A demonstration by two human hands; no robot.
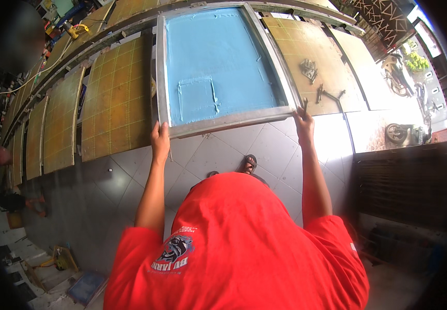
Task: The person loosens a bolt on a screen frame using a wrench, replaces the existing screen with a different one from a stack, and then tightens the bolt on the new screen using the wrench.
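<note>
A screen printing frame (229, 121) with pale metal bars lies across the boards ahead of me, its blue mesh (218, 57) facing up. Raised, smeared lines form a small rectangle in the mesh's near left part. My left hand (160, 139) is closed on the near left corner, thumb on top. At the near right corner, my right hand (304, 125) grips the frame too, fingers partly hidden. A slim dark tool (305, 105) stands out by the right fingers; whether they touch it is unclear.
Flat yellowish boards with grid lines (117, 98) line both sides. On the right board (311, 46) lie a Y-shaped wrench (333, 96) and a heap of metal hardware (308, 68). Motorbikes (407, 134) stand at right. Another person's leg (21, 201) shows at far left.
</note>
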